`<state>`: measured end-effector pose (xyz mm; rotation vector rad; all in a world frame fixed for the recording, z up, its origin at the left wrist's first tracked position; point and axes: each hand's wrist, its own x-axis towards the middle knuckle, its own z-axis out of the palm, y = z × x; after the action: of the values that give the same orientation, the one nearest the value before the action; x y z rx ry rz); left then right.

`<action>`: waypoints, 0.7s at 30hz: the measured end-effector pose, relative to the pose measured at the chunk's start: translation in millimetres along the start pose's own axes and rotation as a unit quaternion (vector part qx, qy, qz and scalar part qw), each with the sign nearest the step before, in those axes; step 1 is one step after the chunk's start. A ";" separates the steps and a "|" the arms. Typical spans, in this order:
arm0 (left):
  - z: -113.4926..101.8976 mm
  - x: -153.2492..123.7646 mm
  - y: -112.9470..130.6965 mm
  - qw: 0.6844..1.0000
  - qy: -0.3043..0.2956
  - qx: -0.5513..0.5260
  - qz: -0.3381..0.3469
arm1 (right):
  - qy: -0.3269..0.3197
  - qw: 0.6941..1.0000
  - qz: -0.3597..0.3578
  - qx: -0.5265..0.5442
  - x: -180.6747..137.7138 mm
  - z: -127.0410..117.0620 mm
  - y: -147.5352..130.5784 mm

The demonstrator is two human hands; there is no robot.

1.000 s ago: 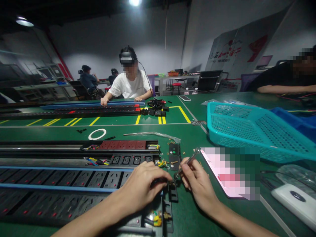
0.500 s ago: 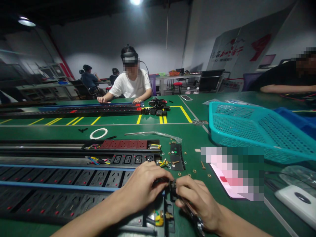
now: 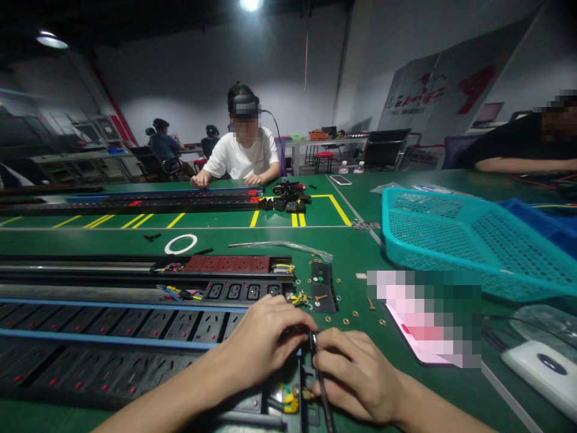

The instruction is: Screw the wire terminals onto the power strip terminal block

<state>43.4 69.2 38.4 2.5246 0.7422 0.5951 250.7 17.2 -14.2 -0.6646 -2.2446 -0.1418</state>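
A green table [image 3: 351, 246] is carrying a blue-edged socket strip [image 3: 151, 323], which is lying toward the near edge, its right end sitting at the hands; a teal basket [image 3: 455, 278] is standing toward the table's right edge; the right hand [image 3: 363, 373] is clasping a slender metal tool [image 3: 324, 397] just beside the strip's end; the left hand [image 3: 270, 340] is curling its fingers over that end, though whether it is gripping a part cannot be told; brass nuts [image 3: 346, 322] are lying beyond the right hand, toward the far edge
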 end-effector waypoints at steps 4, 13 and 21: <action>0.4 -1.2 0.4 1.000 -0.007 -0.002 -0.002 | 0.034 0.999 0.020 0.016 -0.1 -0.8 1.4; 0.2 0.0 -0.3 1.000 -0.010 -0.005 0.003 | 0.045 0.997 0.044 0.046 0.5 2.1 1.8; -0.1 -0.4 -0.7 1.000 -0.016 -0.006 0.003 | 0.111 0.945 0.242 0.189 -4.8 12.1 4.3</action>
<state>42.7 69.6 38.0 2.5202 0.7173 0.5592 247.6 22.5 -26.5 -0.9105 -1.7650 0.4273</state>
